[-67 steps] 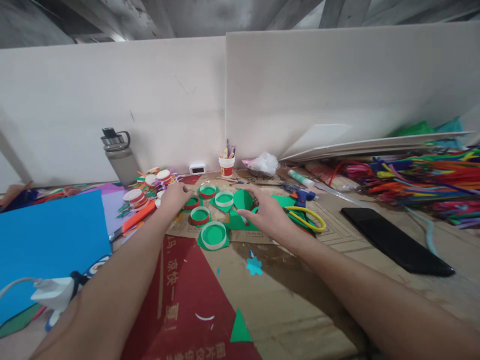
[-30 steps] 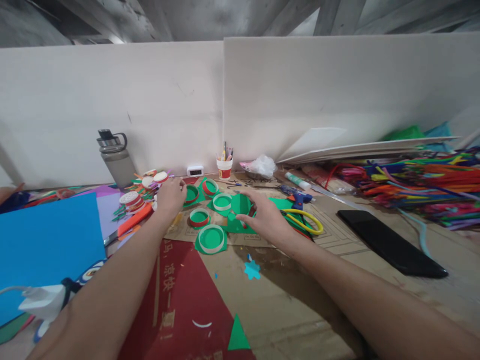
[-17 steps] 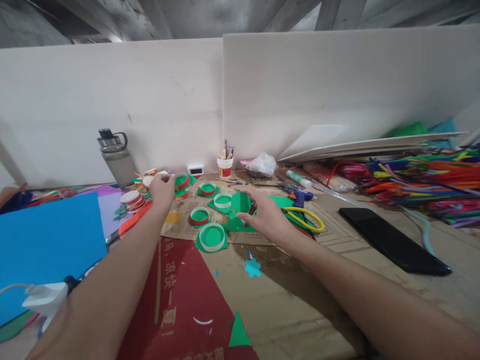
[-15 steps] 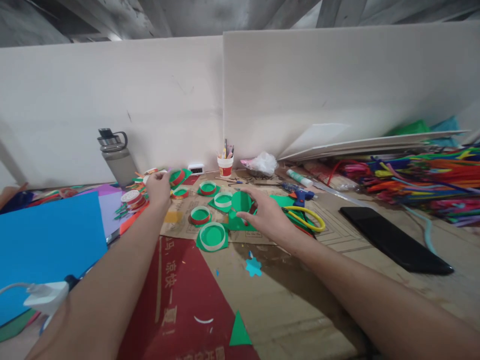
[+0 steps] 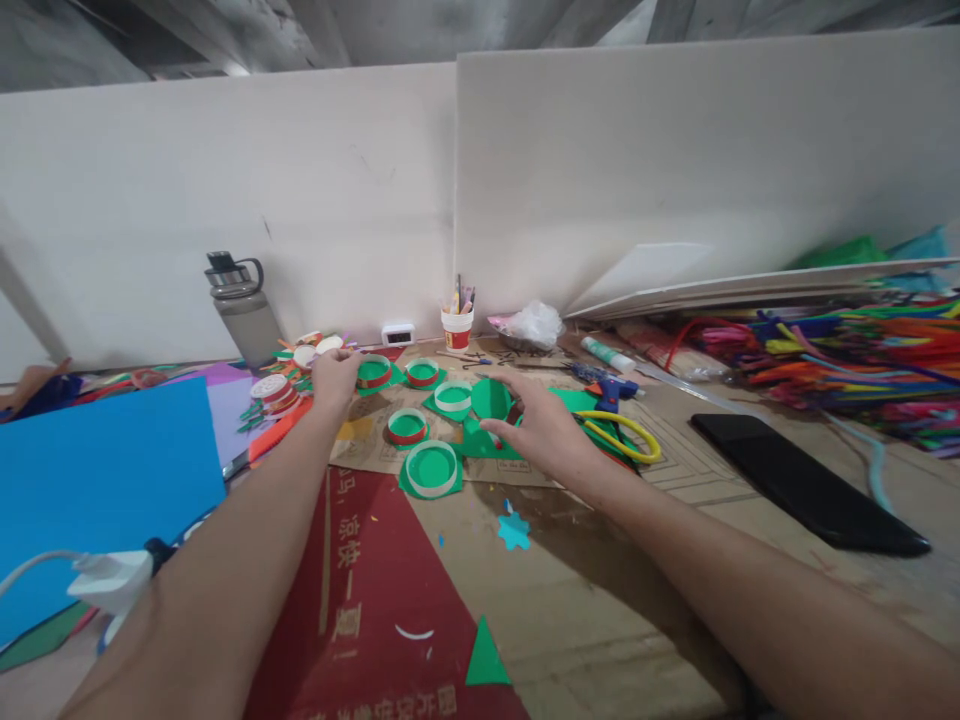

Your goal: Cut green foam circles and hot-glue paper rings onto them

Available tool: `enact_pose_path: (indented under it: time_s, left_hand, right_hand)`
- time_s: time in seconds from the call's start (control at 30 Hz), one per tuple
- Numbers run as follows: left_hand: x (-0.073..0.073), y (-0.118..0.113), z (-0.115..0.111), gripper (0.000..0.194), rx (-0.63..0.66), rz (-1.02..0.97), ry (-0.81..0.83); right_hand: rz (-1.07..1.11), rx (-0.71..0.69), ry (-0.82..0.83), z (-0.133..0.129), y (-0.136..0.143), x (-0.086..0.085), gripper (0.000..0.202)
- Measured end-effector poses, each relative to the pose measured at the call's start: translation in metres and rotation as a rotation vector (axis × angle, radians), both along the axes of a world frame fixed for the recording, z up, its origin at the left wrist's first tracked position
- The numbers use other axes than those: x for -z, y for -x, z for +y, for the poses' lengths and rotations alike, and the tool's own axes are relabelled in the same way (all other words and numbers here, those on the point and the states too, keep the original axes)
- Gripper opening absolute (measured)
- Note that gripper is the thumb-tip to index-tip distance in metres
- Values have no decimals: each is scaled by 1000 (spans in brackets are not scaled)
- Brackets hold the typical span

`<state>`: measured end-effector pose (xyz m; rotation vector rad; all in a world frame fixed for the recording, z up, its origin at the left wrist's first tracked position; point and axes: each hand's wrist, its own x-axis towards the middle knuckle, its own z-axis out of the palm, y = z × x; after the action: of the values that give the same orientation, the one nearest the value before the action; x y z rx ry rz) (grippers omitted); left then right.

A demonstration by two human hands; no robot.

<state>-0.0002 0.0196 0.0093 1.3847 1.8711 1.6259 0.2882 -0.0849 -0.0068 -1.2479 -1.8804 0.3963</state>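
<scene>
My left hand (image 5: 336, 382) reaches to the back left, its fingers closed at the left edge of a red-walled paper ring (image 5: 373, 372) on a green base. Its fingertips are partly hidden. To the right, my right hand (image 5: 536, 425) has its thumb and fingers curved around the edge of a green disc (image 5: 491, 398), above a green sheet (image 5: 480, 440). Between the hands lie a second red-walled ring (image 5: 422, 373), a white-walled ring (image 5: 453, 397), a third red-walled ring (image 5: 407, 428) and a larger white-walled ring (image 5: 431, 469), with green inside.
A grey bottle (image 5: 244, 312) and stacked red-white rounds (image 5: 274, 395) stand left, beside blue sheets (image 5: 97, 490). A pencil cup (image 5: 457, 328) is at the back. A glue gun (image 5: 615, 392), yellow-handled scissors (image 5: 630, 432), black phone (image 5: 806, 485) and pipe cleaners (image 5: 847, 360) lie right.
The red-walled ring by my left hand was tilted up over another ring and now sits lower and flatter, with that other ring no longer visible. My right hand stays at the green disc.
</scene>
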Motion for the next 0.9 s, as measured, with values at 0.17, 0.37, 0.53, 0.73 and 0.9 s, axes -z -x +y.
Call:
enact_pose_path:
  time_s: [0.17,0.37,0.53,0.73,0.9]
  left_hand:
    - [5,-2,-3,16,86,258,47]
    - [4,-8,-11,11,129,476,84]
    - [4,-12,-15,19,130,588,103]
    - [2,-5,-13,34,-52,464,37]
    - [5,2,-8,33,-87,392,10]
  right_hand:
    - [-4,-11,-9,0,0,0,57]
    - [-19,20,9,0,2,-1,56]
    - [-28,18,5,1,1,1,58]
    - [-35,29,24,1,2,0,58]
    - [-30,32,17,-1,3,-2,55]
